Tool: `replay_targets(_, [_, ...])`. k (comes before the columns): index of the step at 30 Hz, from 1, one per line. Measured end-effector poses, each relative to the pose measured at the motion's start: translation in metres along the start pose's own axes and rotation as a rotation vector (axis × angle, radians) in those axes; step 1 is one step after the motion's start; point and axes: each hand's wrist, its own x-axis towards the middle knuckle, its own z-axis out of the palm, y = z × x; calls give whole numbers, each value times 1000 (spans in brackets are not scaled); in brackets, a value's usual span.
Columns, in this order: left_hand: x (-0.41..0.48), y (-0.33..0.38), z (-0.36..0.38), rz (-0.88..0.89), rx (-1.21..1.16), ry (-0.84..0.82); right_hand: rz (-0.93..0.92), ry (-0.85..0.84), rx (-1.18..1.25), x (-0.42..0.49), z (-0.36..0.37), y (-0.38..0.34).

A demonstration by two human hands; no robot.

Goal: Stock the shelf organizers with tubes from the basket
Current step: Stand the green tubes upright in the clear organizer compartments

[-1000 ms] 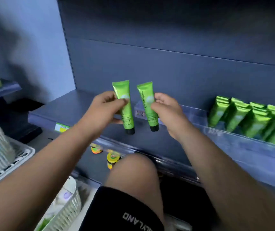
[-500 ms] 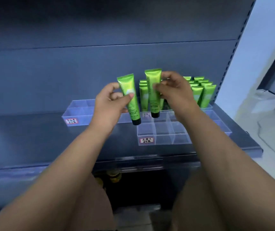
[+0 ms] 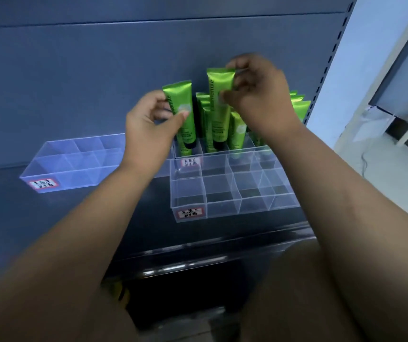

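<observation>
- While the left hand (image 3: 148, 130) pinches one green tube (image 3: 179, 95) cap-down above the back organizer (image 3: 243, 151), the right hand (image 3: 259, 99) grips a second tube (image 3: 216, 117) right beside it.
- more tubes (image 3: 299, 109) stand behind.

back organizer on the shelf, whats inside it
Green tubes stand upright in the back organizer. The left hand and right hand cover much of it, so the full count is hidden.

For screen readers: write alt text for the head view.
Left hand pinches one green plastic tube, the right hand another green tube, black caps down, over a clear plastic divided organizer partly stocked with matching tubes on a dark blue shelf.
</observation>
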Motion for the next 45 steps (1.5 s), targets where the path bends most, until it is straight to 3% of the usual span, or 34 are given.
replay_targets(14, [12, -43, -11, -120, 55, 0, -122, -41, -259, -1, 24, 14])
replay_targets(28, [1, -55, -2, -97, 263, -86, -98, -50, -404, -7, 20, 30])
replay_targets(45, [0, -52, -2, -70, 340, -98, -226, -104, -521, -6, 19, 28])
